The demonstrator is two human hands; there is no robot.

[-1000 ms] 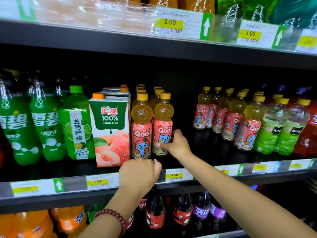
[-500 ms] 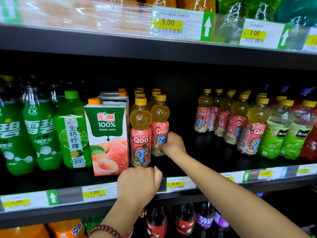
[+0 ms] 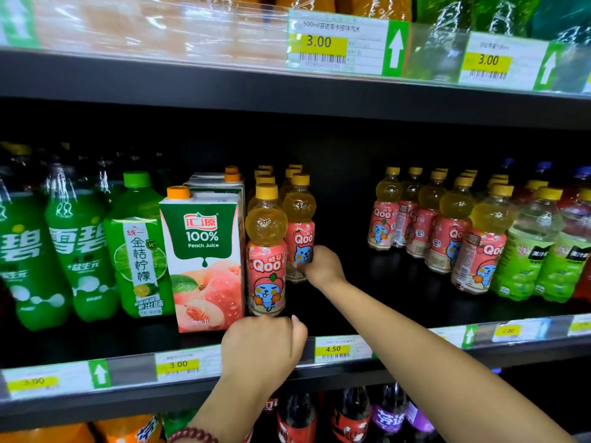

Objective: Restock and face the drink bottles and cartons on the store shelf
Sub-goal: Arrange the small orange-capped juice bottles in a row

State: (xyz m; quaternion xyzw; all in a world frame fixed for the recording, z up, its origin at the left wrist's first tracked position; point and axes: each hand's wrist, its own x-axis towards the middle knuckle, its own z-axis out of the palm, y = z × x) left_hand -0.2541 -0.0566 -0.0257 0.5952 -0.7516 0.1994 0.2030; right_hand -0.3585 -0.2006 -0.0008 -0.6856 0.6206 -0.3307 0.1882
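Observation:
On the middle shelf (image 3: 367,314), my right hand (image 3: 323,266) grips the lower part of a pink-labelled Qoo bottle (image 3: 299,219) with a yellow cap. That bottle stands upright, slightly behind the front Qoo bottle (image 3: 266,251). More Qoo bottles line up behind both. My left hand (image 3: 263,346) is curled in a fist at the shelf's front edge, just below the front Qoo bottle, with nothing visible in it. A peach juice carton (image 3: 204,260) stands directly left of the front bottle, with more cartons behind it.
Green soda bottles (image 3: 76,260) and a green lime drink (image 3: 140,251) fill the left. A second group of Qoo bottles (image 3: 447,231) and pale green bottles (image 3: 527,251) stands on the right, across a bare gap. Price strips (image 3: 334,349) line the edge.
My right hand has slid its Qoo bottle a little deeper into the shelf, behind the front bottle. My left hand stays at the shelf edge.

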